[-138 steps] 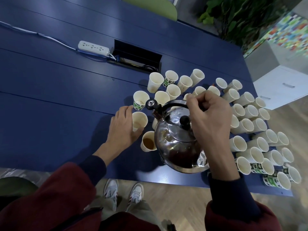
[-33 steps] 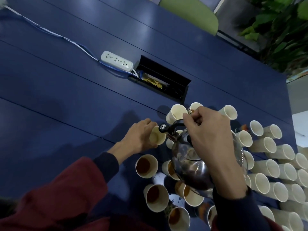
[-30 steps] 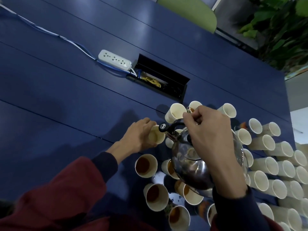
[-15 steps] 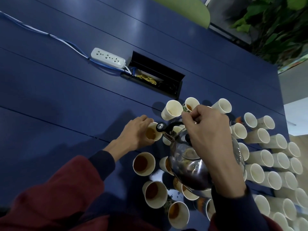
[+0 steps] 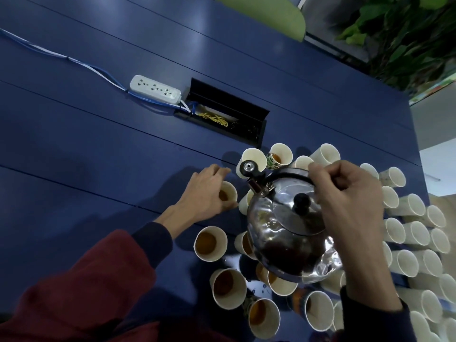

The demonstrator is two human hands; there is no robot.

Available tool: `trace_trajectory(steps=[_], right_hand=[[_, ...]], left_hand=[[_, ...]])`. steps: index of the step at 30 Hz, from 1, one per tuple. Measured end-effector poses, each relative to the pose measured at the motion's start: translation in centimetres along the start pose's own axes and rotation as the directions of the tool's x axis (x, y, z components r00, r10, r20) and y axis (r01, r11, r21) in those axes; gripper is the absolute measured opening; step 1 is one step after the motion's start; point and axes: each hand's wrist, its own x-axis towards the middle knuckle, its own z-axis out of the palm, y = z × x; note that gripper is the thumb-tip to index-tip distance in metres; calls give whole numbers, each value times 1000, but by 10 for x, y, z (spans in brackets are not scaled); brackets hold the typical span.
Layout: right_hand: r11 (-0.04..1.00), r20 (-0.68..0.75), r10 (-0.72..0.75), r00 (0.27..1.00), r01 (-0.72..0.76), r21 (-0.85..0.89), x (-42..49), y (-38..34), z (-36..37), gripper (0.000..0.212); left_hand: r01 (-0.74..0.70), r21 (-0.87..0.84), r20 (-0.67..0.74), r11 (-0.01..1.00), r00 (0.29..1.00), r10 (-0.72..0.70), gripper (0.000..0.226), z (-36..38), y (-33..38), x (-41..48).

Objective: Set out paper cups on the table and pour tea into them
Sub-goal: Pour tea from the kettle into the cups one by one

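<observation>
The kettle (image 5: pixel 288 233) is polished metal, smooth and mirror-bright, with a glossy black knob (image 5: pixel 301 202) that looks like plastic. The cups (image 5: pixel 327 153) are matt cream paper, a few with printed sides. The tabletop (image 5: pixel 98 144) is smooth blue board with a soft sheen and thin seams. The power strip (image 5: pixel 155 88) is white plastic, faintly shiny. The sleeve (image 5: pixel 86 292) is dull red cloth, slightly fuzzy.

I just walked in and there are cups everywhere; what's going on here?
A person is serving tea at the blue table. Their right hand holds a shiny steel kettle by its handle above the cups, while the left hand grips a small paper cup holding tea. The nearer cups hold tea; the white cups on the right look empty.
</observation>
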Motion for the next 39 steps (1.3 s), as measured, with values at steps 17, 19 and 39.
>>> trace_trajectory(steps=[17, 19, 39], right_hand=[[967, 82, -80, 993, 97, -236, 27, 16, -26, 27], [962, 100, -77, 992, 100, -254, 29, 18, -22, 29], [887, 169, -116, 979, 178, -426, 31, 22, -8, 30]], left_hand=[[-232, 56, 97, 971, 969, 226, 72, 33, 41, 37], [-239, 29, 95, 970, 967, 236, 70, 37, 40, 37], [-176, -40, 130, 984, 975, 180, 73, 38, 38, 37]])
